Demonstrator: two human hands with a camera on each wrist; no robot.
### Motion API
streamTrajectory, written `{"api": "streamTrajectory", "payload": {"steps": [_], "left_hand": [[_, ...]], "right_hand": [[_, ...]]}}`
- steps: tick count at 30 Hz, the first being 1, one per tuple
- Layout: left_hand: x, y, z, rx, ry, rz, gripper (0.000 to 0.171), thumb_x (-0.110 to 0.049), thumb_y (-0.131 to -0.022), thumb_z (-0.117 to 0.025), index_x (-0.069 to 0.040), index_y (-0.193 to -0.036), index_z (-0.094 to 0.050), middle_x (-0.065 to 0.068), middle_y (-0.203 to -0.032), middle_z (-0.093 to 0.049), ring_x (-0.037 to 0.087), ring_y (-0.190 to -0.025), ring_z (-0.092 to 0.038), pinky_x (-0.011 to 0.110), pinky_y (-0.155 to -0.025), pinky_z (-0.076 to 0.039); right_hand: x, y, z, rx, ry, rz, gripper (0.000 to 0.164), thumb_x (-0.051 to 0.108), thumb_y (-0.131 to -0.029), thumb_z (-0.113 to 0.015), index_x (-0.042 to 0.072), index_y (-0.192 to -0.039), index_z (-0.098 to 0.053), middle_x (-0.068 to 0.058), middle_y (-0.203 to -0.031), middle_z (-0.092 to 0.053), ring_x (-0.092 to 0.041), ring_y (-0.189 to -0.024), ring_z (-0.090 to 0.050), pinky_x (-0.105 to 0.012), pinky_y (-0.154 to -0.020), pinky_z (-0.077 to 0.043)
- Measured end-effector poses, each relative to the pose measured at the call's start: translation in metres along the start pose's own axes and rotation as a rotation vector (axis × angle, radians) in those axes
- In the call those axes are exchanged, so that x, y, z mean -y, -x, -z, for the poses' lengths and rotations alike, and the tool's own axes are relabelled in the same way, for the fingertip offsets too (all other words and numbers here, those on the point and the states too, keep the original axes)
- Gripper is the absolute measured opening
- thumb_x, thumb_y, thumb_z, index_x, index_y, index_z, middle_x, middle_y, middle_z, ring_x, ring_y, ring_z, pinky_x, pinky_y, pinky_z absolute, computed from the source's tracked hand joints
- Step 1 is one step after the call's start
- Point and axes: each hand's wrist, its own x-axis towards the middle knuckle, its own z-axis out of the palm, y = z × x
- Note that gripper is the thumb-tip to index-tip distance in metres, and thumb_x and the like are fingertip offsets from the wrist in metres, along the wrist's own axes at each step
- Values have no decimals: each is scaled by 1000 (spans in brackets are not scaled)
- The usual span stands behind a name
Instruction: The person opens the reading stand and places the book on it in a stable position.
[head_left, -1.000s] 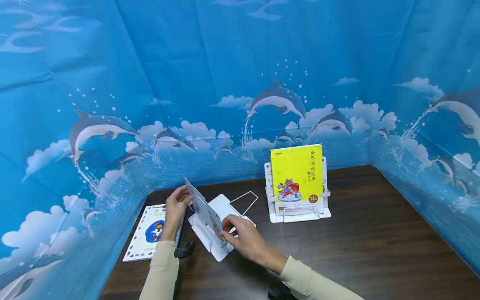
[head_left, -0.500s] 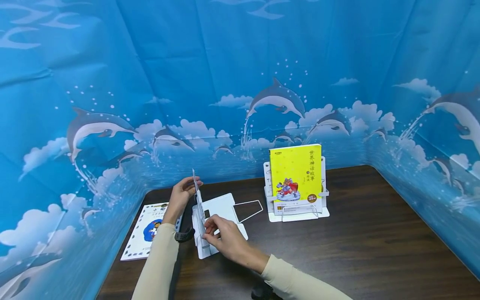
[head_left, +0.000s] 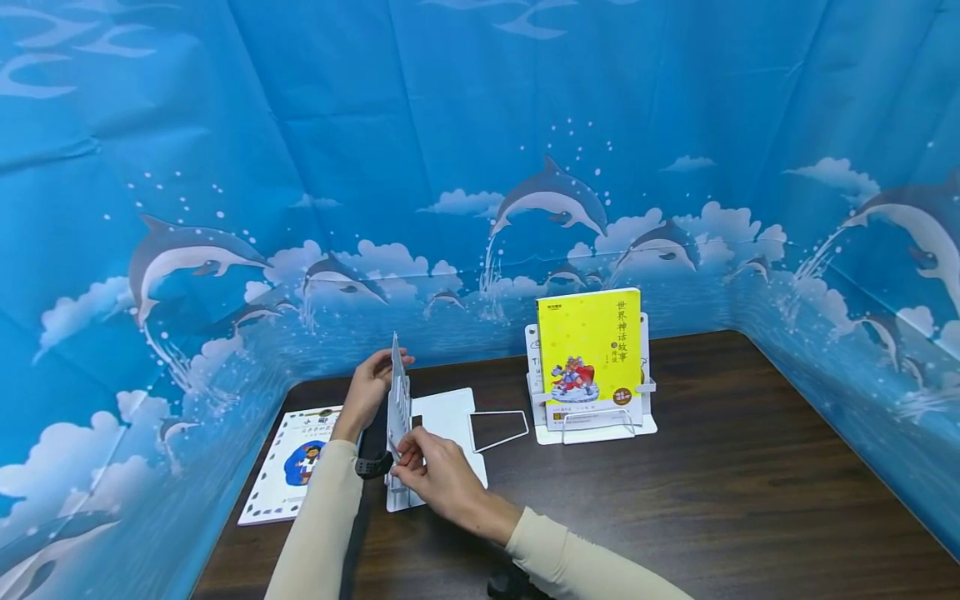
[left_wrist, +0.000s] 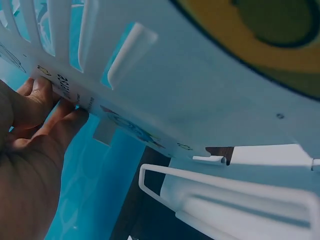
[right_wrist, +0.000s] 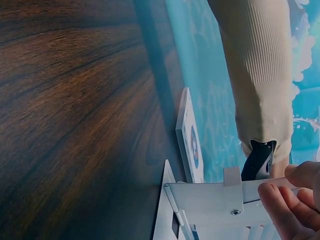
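Two edges of the white book stand are in your grip. It is just in front of you on the tabletop, left of the middle, its panel standing up and seen nearly edge-on from your head. Your left hand has the far edge pinched between thumb and fingertips; your right hand pinches the near edge, lower down and closer to the base plate. Neither of your hands is spread wide. What matters is that the panel runs away from you between them, while the base plate lies flat on its right side, with the wire loop reaching farther right. The right hand is the nearer one to that plate. On the panel's left, near your left forearm, a white book lies flat; well to the right, a yellow book leans upright in another stand.
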Motion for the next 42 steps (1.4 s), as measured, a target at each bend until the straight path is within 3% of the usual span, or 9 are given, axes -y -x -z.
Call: {"api": "streamTrajectory", "payload": {"steps": [3, 6, 10, 15, 21, 27, 30, 36, 42], "left_hand": [[0, 5, 1, -12, -11, -27, 42, -4, -100, -50, -11, -142, -47, 16, -138, -57, 30, -133, -52, 50, -111, -39], [-2, 15, 2, -64, -23, -38, 43, -9, -100, -54, -12, -142, -47, 14, -142, -53, 31, -133, -51, 46, -110, -42], [-8, 35, 4, -153, -21, -35, 43, -13, -100, -56, -10, -142, -48, 14, -141, -53, 29, -131, -52, 29, -105, -47], [-17, 69, 3, -193, -22, -57, 40, -21, -98, -60, -9, -137, -53, 15, -133, -59, 22, -124, -55, 12, -94, -47], [-27, 113, 3, -155, -25, -83, 39, -29, -98, -60, -10, -132, -56, 12, -132, -60, 15, -120, -58, 14, -93, -50], [-40, 149, -2, -18, 7, -166, 41, -15, -98, -59, -8, -138, -49, 11, -139, -51, 16, -124, -55, 21, -98, -50], [-44, 157, -11, -9, -2, -176, 52, -9, -94, -65, -11, -142, -44, 8, -142, -46, 15, -123, -56, 21, -96, -51], [-36, 158, -23, -139, -49, -140, 54, -15, -86, -76, -18, -135, -52, 2, -134, -53, 24, -110, -65, 21, -85, -56], [-38, 159, -25, -165, -74, -152, 50, -9, -85, -76, -18, -130, -57, 1, -132, -54, 29, -115, -62, 21, -86, -55]], "right_hand": [[0, 0, 0, 7, -13, -9, 24, 13, -85, -77, 9, -100, -59, -1, -88, -68, -2, -76, -64, -5, -64, -48], [0, 0, 0, 10, -12, -13, 24, 13, -85, -77, 9, -101, -59, -1, -89, -68, -2, -76, -65, -5, -64, -49], [0, 1, 0, 6, 1, -6, 24, 14, -85, -76, 10, -100, -58, -1, -89, -67, 0, -76, -64, -4, -63, -47], [0, 1, 0, 1, -13, -9, 23, 13, -85, -76, 10, -99, -58, -1, -88, -67, 1, -75, -63, -4, -63, -48], [0, 1, 0, 14, -17, -31, 24, 15, -86, -76, 10, -100, -58, 0, -90, -67, 1, -75, -62, -4, -64, -48], [-1, 0, 1, 24, -18, -37, 24, 16, -86, -76, 10, -101, -58, -1, -90, -67, 0, -75, -64, -4, -64, -48], [-1, -2, 2, 31, -11, -40, 24, 16, -86, -76, 11, -101, -58, 0, -90, -67, 0, -75, -63, -4, -63, -47], [-6, -5, 9, 104, -4, -11, 22, 16, -88, -74, 15, -105, -60, 2, -93, -69, 0, -79, -64, -9, -67, -52], [-27, -34, 36, 175, -75, -112, 18, 7, -92, -66, 12, -110, -64, -2, -96, -70, -3, -82, -65, -14, -71, -54]]}}
